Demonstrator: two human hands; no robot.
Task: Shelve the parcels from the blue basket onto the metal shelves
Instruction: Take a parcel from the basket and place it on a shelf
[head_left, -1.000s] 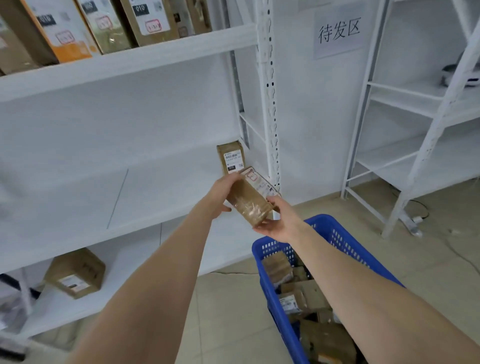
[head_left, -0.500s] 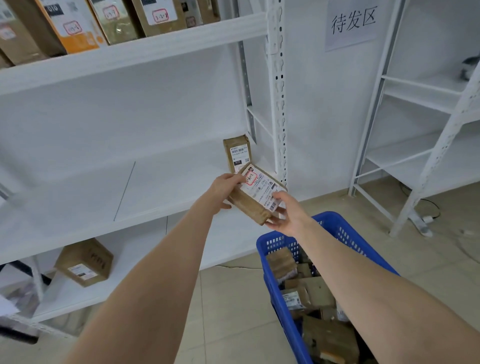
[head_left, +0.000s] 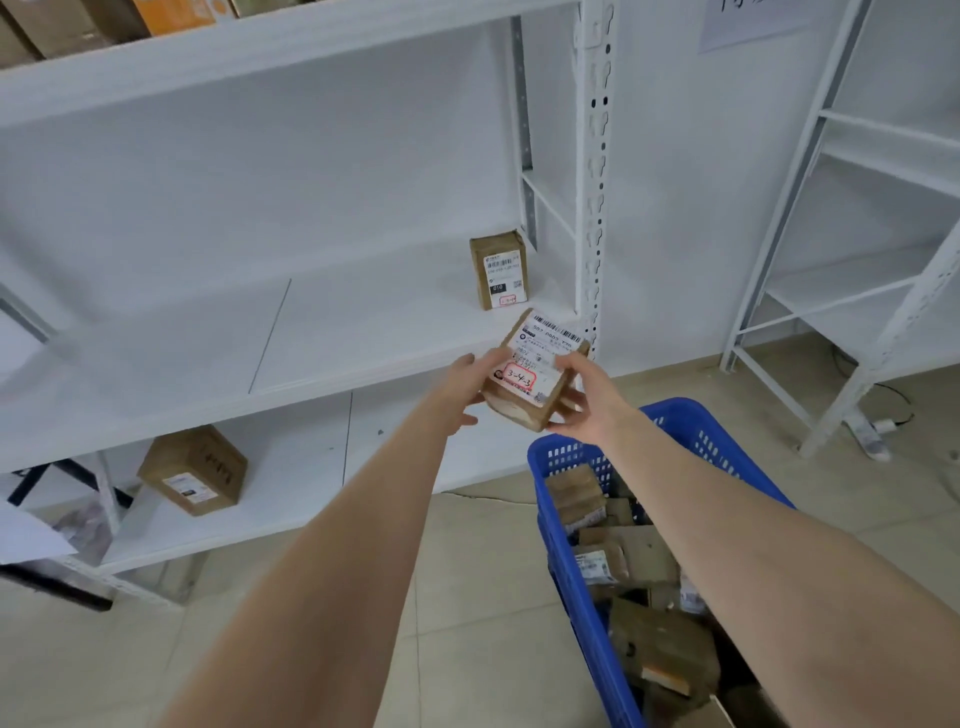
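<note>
Parcels (head_left: 660, 654) wrapped in brown paper and tape lie in a loose heap inside the blue basket (head_left: 576, 597), which stands on the floor (head_left: 467, 597) at the lower right. Some of them show white labels.

One small parcel (head_left: 535, 369) is out of the basket, held in the air by both hands, just in front of the edge of the middle shelf (head_left: 363, 332) and beside the white post (head_left: 595, 182). The left hand (head_left: 462, 389) grips its left side, and the right hand (head_left: 587, 400) has its fingers curled around the right and lower edge. Its label faces up, with "3-4-3" written in a red frame.

On the middle shelf another labelled parcel (head_left: 501, 273) stands upright near the post. A bigger box (head_left: 195, 470) lies tilted on the lower shelf (head_left: 311, 467). More boxes (head_left: 176, 10) sit on the top shelf.

A second white rack (head_left: 857, 280) stands at the right, with a power strip (head_left: 867, 434) on the beige tiles near its foot.
</note>
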